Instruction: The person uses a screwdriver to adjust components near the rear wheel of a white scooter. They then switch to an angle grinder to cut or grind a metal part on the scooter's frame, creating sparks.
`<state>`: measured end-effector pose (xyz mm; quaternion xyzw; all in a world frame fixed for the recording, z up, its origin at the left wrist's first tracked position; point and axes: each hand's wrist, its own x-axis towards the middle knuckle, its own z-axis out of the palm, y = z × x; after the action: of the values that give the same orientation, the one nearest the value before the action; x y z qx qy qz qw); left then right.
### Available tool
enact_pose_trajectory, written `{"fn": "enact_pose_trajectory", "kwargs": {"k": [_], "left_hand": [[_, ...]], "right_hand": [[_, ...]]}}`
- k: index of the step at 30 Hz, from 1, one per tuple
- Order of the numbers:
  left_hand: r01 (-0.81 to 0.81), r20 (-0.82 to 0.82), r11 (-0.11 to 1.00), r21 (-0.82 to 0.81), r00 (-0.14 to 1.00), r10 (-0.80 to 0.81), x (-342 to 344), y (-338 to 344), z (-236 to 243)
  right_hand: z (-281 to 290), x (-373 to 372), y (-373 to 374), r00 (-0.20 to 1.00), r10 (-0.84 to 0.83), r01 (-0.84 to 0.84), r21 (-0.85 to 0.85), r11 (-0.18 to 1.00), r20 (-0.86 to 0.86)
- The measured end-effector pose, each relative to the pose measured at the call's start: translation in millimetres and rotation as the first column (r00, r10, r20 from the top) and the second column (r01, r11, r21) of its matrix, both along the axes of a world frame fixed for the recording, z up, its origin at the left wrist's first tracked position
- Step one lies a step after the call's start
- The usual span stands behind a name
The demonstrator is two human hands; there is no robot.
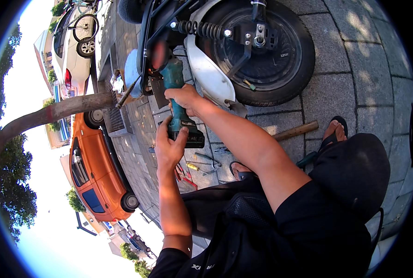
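Note:
My right hand point(186, 99) is wrapped round the body of a teal cordless angle grinder point(172, 74). Lower down, my left hand point(169, 147) grips the same tool at its end, by the black battery point(190, 137). At the grinder's head a reddish disc point(159, 54) is blurred, close to the dark frame point(146, 46) of a two-wheeler. A small orange glow shows beside the disc; the exact contact point is hidden. Right of the grinder are a white fender point(211, 76) and the black rear wheel point(273, 55).
On the paving below the grinder lie a yellow-handled screwdriver point(193, 167), a red-handled tool point(186, 178) and pliers point(209, 158). A wooden bar point(294, 131) lies near my sandalled foot point(335, 132). A tree trunk point(58, 109), an orange car point(97, 171) and a white car point(72, 51) stand at left.

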<state>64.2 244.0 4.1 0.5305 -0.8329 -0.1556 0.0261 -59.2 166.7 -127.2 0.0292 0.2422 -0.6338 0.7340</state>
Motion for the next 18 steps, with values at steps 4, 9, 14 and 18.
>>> {"fn": "enact_pose_trajectory", "kwargs": {"k": [4, 9, 14, 18], "left_hand": [[-0.04, -0.004, 0.999, 0.023, 0.999, 0.04, 2.7, -0.5, -2.1], [-0.049, -0.037, 0.998, 0.046, 0.998, 0.051, 4.9, -4.1, -6.0], [-0.084, -0.03, 0.994, 0.065, 0.996, 0.086, 4.8, -3.4, -4.5], [-0.074, -0.037, 0.995, 0.073, 0.996, 0.077, 5.9, -4.4, -5.7]], "right_hand": [[-1.4, 4.3, -1.7, 1.0, -0.014, 0.014, 0.0, 1.0, -0.016], [-0.2, -0.2, -1.3, 1.0, -0.018, 0.018, 0.008, 1.0, -0.01], [1.5, -0.1, -0.7, 0.999, -0.022, 0.022, 0.015, 1.0, -0.029], [-3.0, 2.5, -3.4, 1.0, -0.011, 0.011, 0.023, 1.0, -0.022]]}}
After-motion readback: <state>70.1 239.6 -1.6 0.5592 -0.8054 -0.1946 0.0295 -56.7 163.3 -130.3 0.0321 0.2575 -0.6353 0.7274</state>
